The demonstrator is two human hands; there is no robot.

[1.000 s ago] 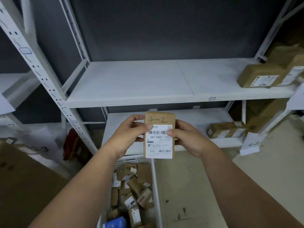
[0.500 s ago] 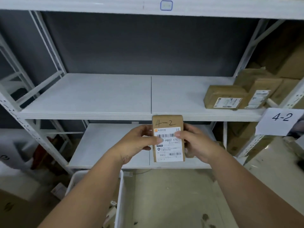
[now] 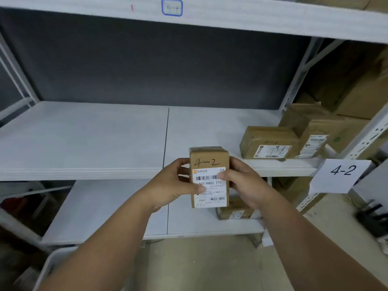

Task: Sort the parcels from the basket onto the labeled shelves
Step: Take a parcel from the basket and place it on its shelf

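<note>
Here, a small brown parcel (image 3: 209,177) stands upright between the two hands, its labelled face turned toward the camera. "4-2" is handwritten on the cardboard above a white shipping label (image 3: 210,186) bearing barcodes and the code "507-P802 T7C". The left hand (image 3: 170,185) grips the parcel's left edge, thumb lying across the lower left of the label and fingers curled round behind. The right hand (image 3: 243,183) grips the right edge, thumb pressed on the label's upper right beside the barcode. Both forearms reach in from the bottom of the view.

Behind the hands runs the middle shelf (image 3: 84,139), a white board whose front edge passes level with the knuckles. To the right of the right hand, on that shelf, lie two brown labelled boxes (image 3: 268,141), touching each other. Farther right, on the rack's upright post, hangs a white paper tag (image 3: 341,175) reading "4-2".

Below the hands lies the lower shelf (image 3: 105,211), where another brown box (image 3: 233,213) sits just under the right hand, partly hidden by it. Above the hands, the upper shelf edge (image 3: 231,15) carries a blue-outlined sticker (image 3: 172,7). Beneath the left forearm a white basket rim (image 3: 52,263) shows.
</note>
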